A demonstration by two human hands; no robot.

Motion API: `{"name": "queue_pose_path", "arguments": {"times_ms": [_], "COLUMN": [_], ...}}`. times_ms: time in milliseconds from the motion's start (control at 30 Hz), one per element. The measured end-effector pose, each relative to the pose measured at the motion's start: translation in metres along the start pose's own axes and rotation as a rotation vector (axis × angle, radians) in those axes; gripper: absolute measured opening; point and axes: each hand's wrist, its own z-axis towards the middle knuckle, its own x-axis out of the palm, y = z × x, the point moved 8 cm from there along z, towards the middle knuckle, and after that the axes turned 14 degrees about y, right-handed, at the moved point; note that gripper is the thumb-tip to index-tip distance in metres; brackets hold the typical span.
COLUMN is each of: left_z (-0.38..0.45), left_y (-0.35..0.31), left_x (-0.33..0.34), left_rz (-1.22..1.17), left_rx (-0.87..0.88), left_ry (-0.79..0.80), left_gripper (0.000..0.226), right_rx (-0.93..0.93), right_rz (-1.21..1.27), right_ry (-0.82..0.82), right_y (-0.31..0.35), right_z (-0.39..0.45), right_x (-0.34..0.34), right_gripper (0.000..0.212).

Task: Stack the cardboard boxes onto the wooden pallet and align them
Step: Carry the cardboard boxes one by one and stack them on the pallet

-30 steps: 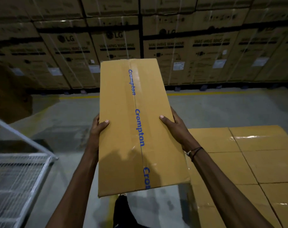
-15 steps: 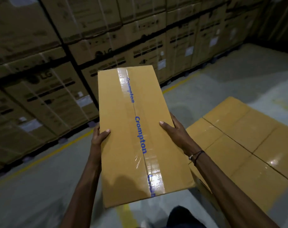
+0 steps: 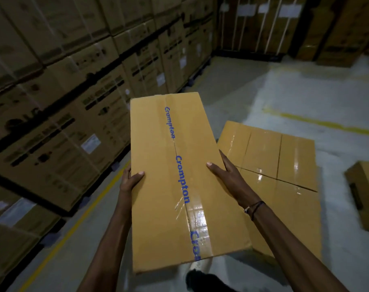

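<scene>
I hold a long tan cardboard box (image 3: pixel 158 186) in front of me, sealed along its middle with clear tape printed "Crompton" in blue. My left hand (image 3: pixel 129 179) grips its left edge, thumb on top. My right hand (image 3: pixel 228 175) grips the right edge, thumb on top and fingers down the side. Below and to the right lies a flat layer of several matching taped boxes (image 3: pixel 284 165) on the floor. The pallet under them is hidden.
A wall of large stacked appliance cartons (image 3: pixel 63 102) runs along the left and more stand at the back. Another brown carton (image 3: pixel 365 192) sits at the right edge. Yellow floor lines (image 3: pixel 78 224) cross the grey concrete. My foot (image 3: pixel 200 279) shows below the box.
My view has swung right: the carton wall slid left and the layer of boxes now lies more squarely ahead. The carton at the right edge came into view. My grip is unchanged.
</scene>
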Motion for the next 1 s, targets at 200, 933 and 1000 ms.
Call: {"name": "queue_pose_path", "arguments": {"times_ms": [200,933,1000], "left_z": [0.132,0.441,0.479], "left_y": [-0.001,0.051,0.065], "left_x": [0.022,0.174,0.188], "left_rz": [0.084,0.070,0.079], "left_rx": [-0.039,-0.239,-0.253], "left_ry": [0.164,0.446,0.471], "left_gripper": [0.076,0.085,0.087], "right_rx": [0.052,0.159,0.170], "right_rz": [0.006,0.020,0.030], "right_ry": [-0.172,-0.537,-0.575], "right_y": [-0.003,-0.012,-0.021], "right_z": [0.067,0.205,0.228], "right_x": [-0.059,-0.250,-0.271], "right_gripper": [0.060,0.083,0.081]}}
